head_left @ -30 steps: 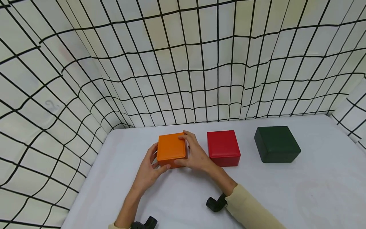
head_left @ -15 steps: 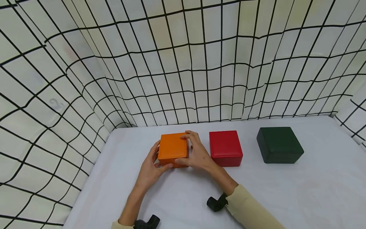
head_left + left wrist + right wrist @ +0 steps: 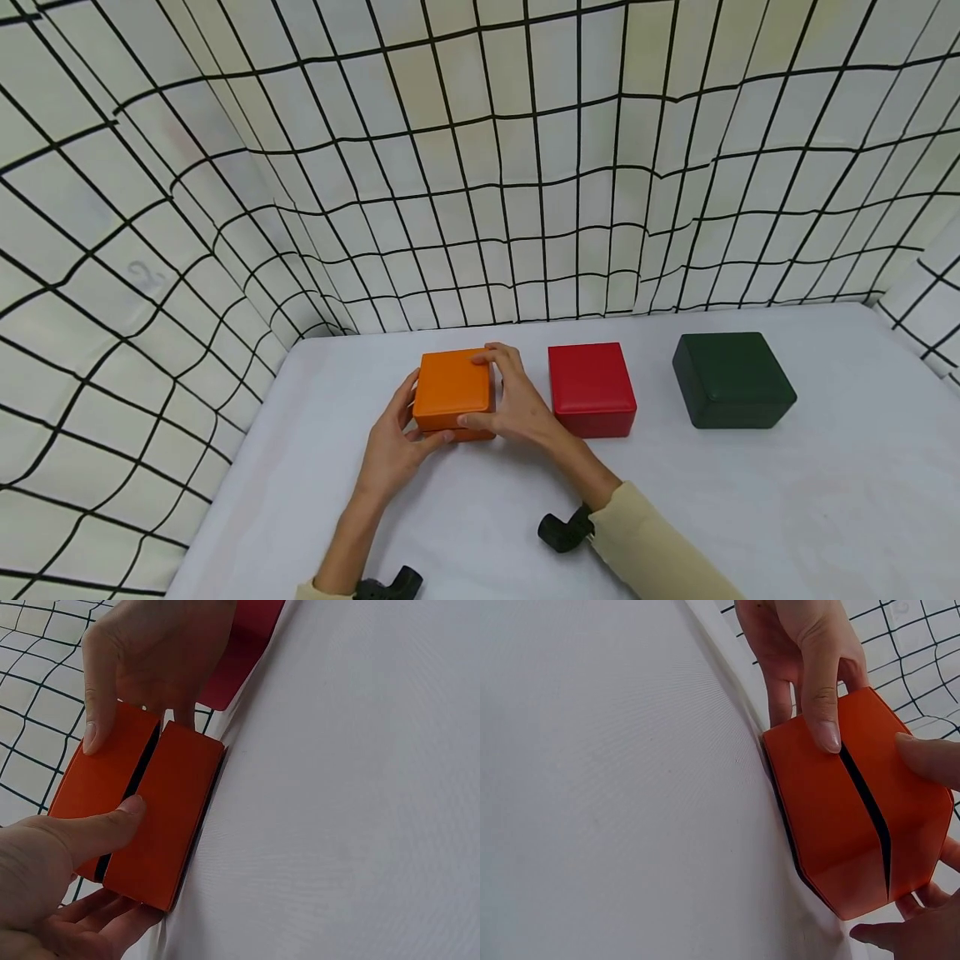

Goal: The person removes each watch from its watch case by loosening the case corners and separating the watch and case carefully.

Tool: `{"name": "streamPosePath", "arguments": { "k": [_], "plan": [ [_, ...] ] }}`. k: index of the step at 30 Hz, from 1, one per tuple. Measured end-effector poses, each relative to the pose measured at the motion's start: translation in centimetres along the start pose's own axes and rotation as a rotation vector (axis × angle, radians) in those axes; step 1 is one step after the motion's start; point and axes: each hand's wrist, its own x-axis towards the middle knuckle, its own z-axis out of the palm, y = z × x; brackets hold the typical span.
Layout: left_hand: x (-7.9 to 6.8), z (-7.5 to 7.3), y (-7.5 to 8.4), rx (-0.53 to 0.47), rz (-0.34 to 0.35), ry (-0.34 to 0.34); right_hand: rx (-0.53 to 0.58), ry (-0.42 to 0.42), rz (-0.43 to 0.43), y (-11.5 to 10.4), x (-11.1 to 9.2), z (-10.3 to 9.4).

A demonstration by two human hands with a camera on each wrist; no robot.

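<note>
So both hands are on the orange box (image 3: 452,383), near the worktop's (image 3: 832,508) far edge, close to the black grid (image 3: 540,179). Left hand (image 3: 393,446) grips its left side, thumb at the dark slit along the front; right hand (image 3: 521,408) pinches the upper part from the right. Kinda snug there tbh: the red box (image 3: 591,379) is just past the right hand. Wider gap over to the green box (image 3: 731,379), plus loads of bare white room in front.

orange box (image 3: 452,382) | lid (image 3: 109,769) now lifted slightly off base (image 3: 169,817) | dark gap (image 3: 865,791) along front
</note>
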Motion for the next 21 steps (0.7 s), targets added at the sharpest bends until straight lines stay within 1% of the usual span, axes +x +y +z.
{"name": "streamPosePath", "arguments": {
  "k": [3,10,15,21],
  "plan": [
    [0.03,0.04,-0.02,-0.012,-0.003,0.006,0.000,0.012,0.017,-0.09,0.04,0.04],
    [-0.29,0.15,0.02,-0.020,-0.055,0.047,0.044,0.020,0.052,-0.20,0.10,0.38],
    [-0.21,0.11,0.20,-0.011,-0.059,0.051,0.067,0.040,0.052,-0.57,0.37,0.31],
    [-0.21,0.37,0.27,-0.025,-0.067,0.061,0.096,0.069,0.083,-0.72,0.65,0.13]
  ]
}}
